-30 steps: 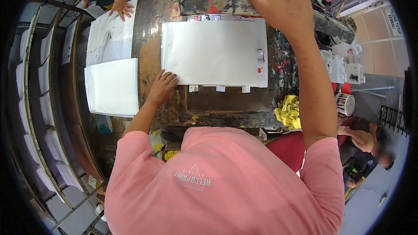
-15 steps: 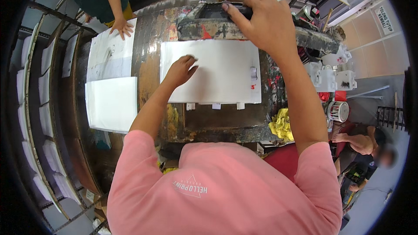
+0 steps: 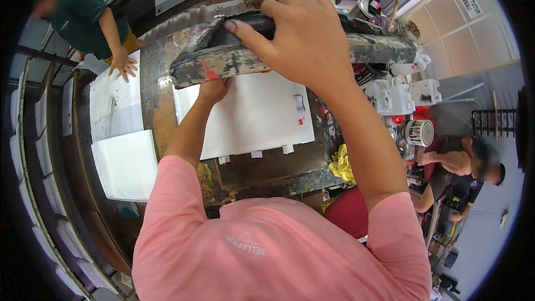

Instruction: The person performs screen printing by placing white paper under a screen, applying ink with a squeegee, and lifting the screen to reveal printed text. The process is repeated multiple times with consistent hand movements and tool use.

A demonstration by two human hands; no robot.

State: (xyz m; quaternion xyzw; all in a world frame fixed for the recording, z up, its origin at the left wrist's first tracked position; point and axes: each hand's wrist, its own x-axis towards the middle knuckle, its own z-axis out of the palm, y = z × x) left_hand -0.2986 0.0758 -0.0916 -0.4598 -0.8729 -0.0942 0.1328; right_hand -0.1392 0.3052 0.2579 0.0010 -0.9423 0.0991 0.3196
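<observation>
My right hand (image 3: 304,39) grips the near bar of a paint-stained screen printing frame (image 3: 223,64), thumb on one side and fingers over the top. The frame is raised at a tilt over the far part of a white sheet (image 3: 256,114). Under the frame's left portion reaches my left hand (image 3: 214,90), low over the sheet; its fingers are mostly hidden by the bar. Small white tabs (image 3: 256,154) stick out along the sheet's near edge. A dark stained worktable (image 3: 262,173) lies beneath.
At left lies a stack of white sheets (image 3: 125,164). Beyond it, a co-worker's hand (image 3: 122,65) rests on a pale board (image 3: 114,106). A shelf rack (image 3: 61,189) stands far left. To the right are a yellow cloth (image 3: 342,164), white jugs (image 3: 401,97), a bucket (image 3: 419,132) and a seated person (image 3: 446,161).
The frame has come nearer and lower left in view, with my right hand on it. My left hand has slid away from me, under the frame. The view has shifted and turned slightly.
</observation>
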